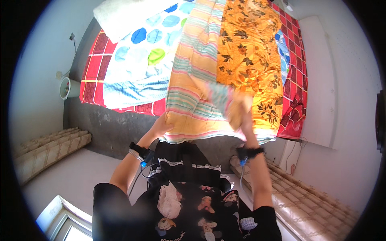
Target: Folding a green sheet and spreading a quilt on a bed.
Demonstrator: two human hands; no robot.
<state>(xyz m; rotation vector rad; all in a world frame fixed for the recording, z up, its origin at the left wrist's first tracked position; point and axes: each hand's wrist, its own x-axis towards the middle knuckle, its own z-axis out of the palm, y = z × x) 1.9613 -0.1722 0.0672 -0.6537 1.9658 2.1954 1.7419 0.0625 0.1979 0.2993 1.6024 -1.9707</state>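
A quilt lies lengthwise over the bed, with a striped side point(187, 96) in peach, teal and pink and an orange side point(253, 60) printed with dark flowers and leaves. My left hand point(162, 125) is closed on the near left corner of the striped side. Farther right, my right hand point(243, 114) grips a raised flap of the striped cloth over the orange side; motion blurs both the flap and the fingers. Both wrists wear black bands with cables.
Under the quilt is a bed with a red checked sheet point(93, 76). On its left lie a white spotted cover point(138, 52) and a white bundle point(116, 20). A white bucket point(72, 89) stands by the left wall. Patterned curtains point(56, 148) hang at both lower sides.
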